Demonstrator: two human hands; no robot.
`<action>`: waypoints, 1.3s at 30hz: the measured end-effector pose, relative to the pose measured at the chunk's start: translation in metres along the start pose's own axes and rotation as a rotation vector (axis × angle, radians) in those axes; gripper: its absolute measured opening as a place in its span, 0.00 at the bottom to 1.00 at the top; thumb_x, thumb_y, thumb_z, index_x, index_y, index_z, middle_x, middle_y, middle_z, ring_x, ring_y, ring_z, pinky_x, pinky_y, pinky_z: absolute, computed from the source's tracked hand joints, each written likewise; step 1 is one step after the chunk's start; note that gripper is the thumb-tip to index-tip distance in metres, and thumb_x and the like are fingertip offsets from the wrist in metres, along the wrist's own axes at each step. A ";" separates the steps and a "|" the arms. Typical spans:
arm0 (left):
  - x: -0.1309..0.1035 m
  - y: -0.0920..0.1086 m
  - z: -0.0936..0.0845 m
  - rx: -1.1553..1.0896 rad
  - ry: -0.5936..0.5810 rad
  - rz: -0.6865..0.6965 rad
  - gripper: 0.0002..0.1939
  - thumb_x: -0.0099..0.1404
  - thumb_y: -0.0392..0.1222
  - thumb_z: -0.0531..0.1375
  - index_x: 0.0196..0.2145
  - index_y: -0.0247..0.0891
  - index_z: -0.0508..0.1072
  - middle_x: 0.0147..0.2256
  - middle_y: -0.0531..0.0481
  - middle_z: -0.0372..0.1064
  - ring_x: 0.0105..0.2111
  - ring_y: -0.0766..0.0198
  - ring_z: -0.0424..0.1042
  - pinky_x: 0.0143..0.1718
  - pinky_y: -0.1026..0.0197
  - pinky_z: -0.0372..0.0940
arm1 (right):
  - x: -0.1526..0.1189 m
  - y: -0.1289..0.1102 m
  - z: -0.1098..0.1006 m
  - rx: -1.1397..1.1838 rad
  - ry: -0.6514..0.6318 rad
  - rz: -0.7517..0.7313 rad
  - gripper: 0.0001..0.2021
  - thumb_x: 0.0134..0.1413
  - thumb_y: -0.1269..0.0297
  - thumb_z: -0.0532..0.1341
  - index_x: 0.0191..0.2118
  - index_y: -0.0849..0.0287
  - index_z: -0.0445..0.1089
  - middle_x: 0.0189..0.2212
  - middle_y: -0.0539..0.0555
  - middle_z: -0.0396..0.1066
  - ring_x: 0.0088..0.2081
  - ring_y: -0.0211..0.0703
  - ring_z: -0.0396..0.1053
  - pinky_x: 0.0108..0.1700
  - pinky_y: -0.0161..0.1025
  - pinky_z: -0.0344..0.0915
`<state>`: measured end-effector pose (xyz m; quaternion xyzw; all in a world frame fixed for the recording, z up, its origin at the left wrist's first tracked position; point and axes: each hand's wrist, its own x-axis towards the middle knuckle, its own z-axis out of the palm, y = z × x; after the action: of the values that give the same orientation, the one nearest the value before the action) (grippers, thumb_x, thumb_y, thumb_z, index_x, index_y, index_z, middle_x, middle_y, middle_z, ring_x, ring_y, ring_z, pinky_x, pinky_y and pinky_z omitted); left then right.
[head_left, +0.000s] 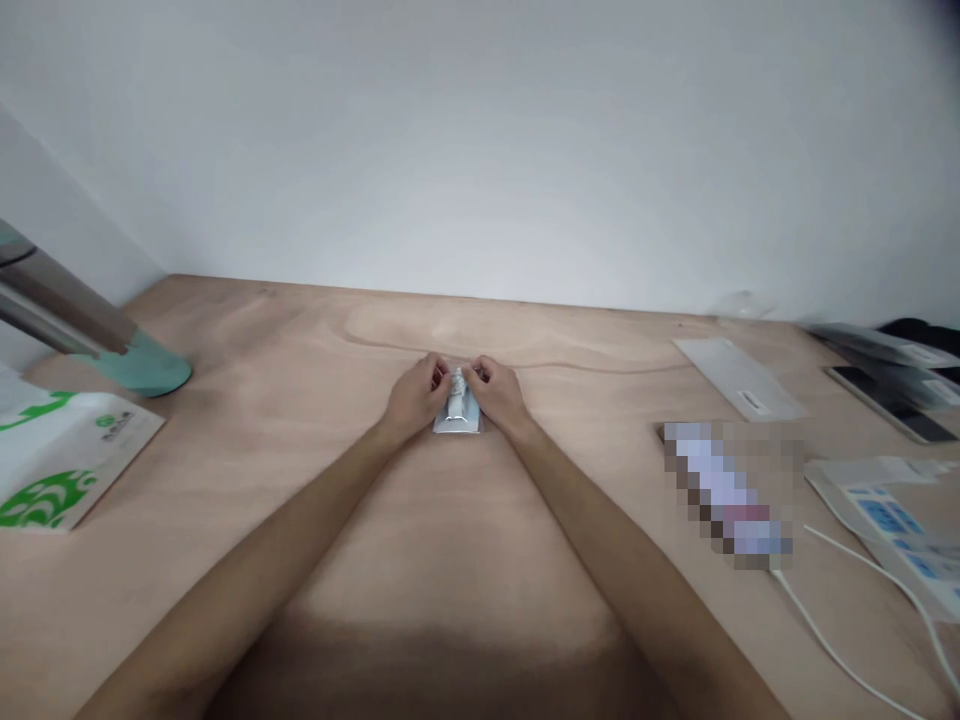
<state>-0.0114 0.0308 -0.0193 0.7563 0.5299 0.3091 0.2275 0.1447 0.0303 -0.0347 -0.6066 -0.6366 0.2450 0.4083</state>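
Observation:
A small clear plastic packet (458, 424) with something white and silvery in it lies on the wooden table at the middle of the view. My left hand (417, 400) holds its left side near the far end, thumb and fingers pinched together. From the other side, my right hand (498, 392) pinches it close to the same end. Between the fingertips the far end of the packet is partly hidden. What the white content is, I cannot make out.
At left stand a steel bottle with a teal base (150, 365) and a white-and-green paper packet (112, 440). To the right lie a pixelated phone-like device (724, 490) with a white cable (825, 650), a flat clear sleeve (739, 378), a dark phone (892, 402) and a printed plastic bag (892, 520). A wall (480, 150) rises behind.

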 end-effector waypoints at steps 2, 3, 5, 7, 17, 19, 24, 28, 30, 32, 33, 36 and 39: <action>0.000 -0.001 0.000 0.000 -0.003 0.001 0.05 0.64 0.42 0.53 0.35 0.38 0.65 0.32 0.51 0.68 0.30 0.67 0.66 0.32 0.64 0.59 | 0.000 0.000 0.000 0.001 0.000 -0.001 0.10 0.55 0.59 0.56 0.30 0.60 0.68 0.25 0.48 0.69 0.29 0.36 0.64 0.32 0.32 0.54; 0.000 -0.001 0.000 -0.003 -0.004 0.002 0.05 0.64 0.41 0.53 0.35 0.38 0.65 0.32 0.51 0.68 0.30 0.67 0.66 0.32 0.64 0.59 | 0.000 0.000 0.000 0.002 0.000 -0.003 0.10 0.55 0.59 0.56 0.30 0.60 0.68 0.25 0.48 0.69 0.29 0.35 0.64 0.31 0.32 0.54; 0.000 0.000 0.000 -0.011 -0.004 0.006 0.05 0.63 0.41 0.53 0.35 0.38 0.65 0.32 0.51 0.68 0.30 0.67 0.66 0.32 0.64 0.59 | 0.000 0.000 0.000 0.004 0.001 -0.006 0.10 0.55 0.59 0.56 0.29 0.60 0.68 0.25 0.47 0.68 0.28 0.35 0.64 0.31 0.32 0.54; 0.000 0.000 0.000 -0.012 -0.002 0.009 0.05 0.63 0.41 0.53 0.35 0.38 0.65 0.32 0.51 0.68 0.30 0.67 0.65 0.32 0.65 0.59 | 0.001 0.000 0.000 0.004 0.003 -0.010 0.10 0.55 0.59 0.56 0.29 0.60 0.68 0.24 0.47 0.68 0.28 0.35 0.64 0.31 0.33 0.54; 0.000 -0.001 0.001 -0.001 0.009 0.012 0.05 0.64 0.41 0.53 0.35 0.38 0.65 0.32 0.51 0.67 0.30 0.68 0.65 0.32 0.64 0.59 | 0.000 0.000 0.000 0.009 0.002 -0.008 0.10 0.55 0.59 0.56 0.30 0.60 0.69 0.26 0.48 0.69 0.29 0.36 0.65 0.31 0.33 0.54; 0.000 0.000 0.001 -0.009 0.007 0.007 0.05 0.64 0.41 0.53 0.35 0.38 0.65 0.32 0.51 0.68 0.30 0.68 0.65 0.33 0.64 0.59 | 0.000 0.000 0.000 0.009 0.000 -0.005 0.10 0.55 0.59 0.56 0.30 0.60 0.69 0.25 0.48 0.69 0.29 0.36 0.64 0.32 0.33 0.55; 0.000 0.000 0.001 -0.008 0.005 0.005 0.05 0.63 0.41 0.54 0.35 0.38 0.65 0.32 0.51 0.68 0.30 0.68 0.65 0.32 0.64 0.59 | 0.001 0.000 0.000 0.009 0.003 -0.008 0.10 0.55 0.59 0.56 0.29 0.59 0.69 0.26 0.48 0.69 0.29 0.36 0.65 0.31 0.33 0.54; 0.001 -0.001 0.002 -0.008 0.005 0.007 0.05 0.63 0.42 0.53 0.35 0.38 0.65 0.32 0.51 0.67 0.29 0.68 0.65 0.32 0.65 0.58 | 0.001 0.001 0.000 -0.005 0.007 -0.014 0.11 0.55 0.59 0.56 0.29 0.59 0.68 0.24 0.48 0.68 0.28 0.36 0.64 0.31 0.33 0.54; 0.001 -0.001 0.002 -0.005 0.007 0.006 0.05 0.64 0.42 0.53 0.35 0.38 0.65 0.32 0.51 0.67 0.29 0.68 0.65 0.31 0.65 0.58 | 0.001 0.001 0.001 -0.005 0.010 -0.018 0.11 0.55 0.59 0.56 0.29 0.59 0.68 0.25 0.48 0.69 0.28 0.36 0.64 0.31 0.33 0.54; 0.000 -0.001 0.002 -0.006 0.008 0.007 0.05 0.64 0.42 0.53 0.35 0.38 0.65 0.32 0.51 0.68 0.29 0.67 0.65 0.32 0.64 0.58 | 0.001 0.002 0.001 -0.003 0.010 -0.019 0.11 0.55 0.58 0.56 0.29 0.59 0.69 0.25 0.48 0.69 0.28 0.36 0.64 0.31 0.33 0.54; 0.000 -0.001 0.002 -0.007 0.008 0.009 0.05 0.64 0.42 0.53 0.35 0.38 0.65 0.32 0.51 0.68 0.30 0.67 0.65 0.32 0.64 0.58 | 0.001 0.002 0.001 -0.003 0.008 -0.020 0.11 0.55 0.58 0.56 0.30 0.59 0.69 0.25 0.48 0.69 0.29 0.36 0.64 0.31 0.33 0.55; 0.000 -0.001 0.002 -0.011 0.009 0.014 0.05 0.64 0.42 0.53 0.35 0.38 0.65 0.32 0.51 0.68 0.30 0.67 0.65 0.32 0.64 0.58 | 0.001 0.002 0.001 -0.002 0.002 -0.012 0.11 0.55 0.58 0.56 0.30 0.59 0.69 0.26 0.48 0.70 0.29 0.37 0.65 0.32 0.33 0.55; 0.000 -0.002 0.002 -0.017 0.004 0.008 0.05 0.64 0.42 0.53 0.35 0.38 0.65 0.32 0.51 0.68 0.29 0.67 0.65 0.32 0.64 0.59 | 0.001 0.001 0.000 -0.007 -0.003 -0.005 0.11 0.55 0.58 0.56 0.30 0.59 0.69 0.26 0.48 0.69 0.29 0.36 0.64 0.32 0.33 0.55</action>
<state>-0.0111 0.0312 -0.0218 0.7558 0.5247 0.3159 0.2316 0.1451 0.0310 -0.0353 -0.6062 -0.6394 0.2428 0.4058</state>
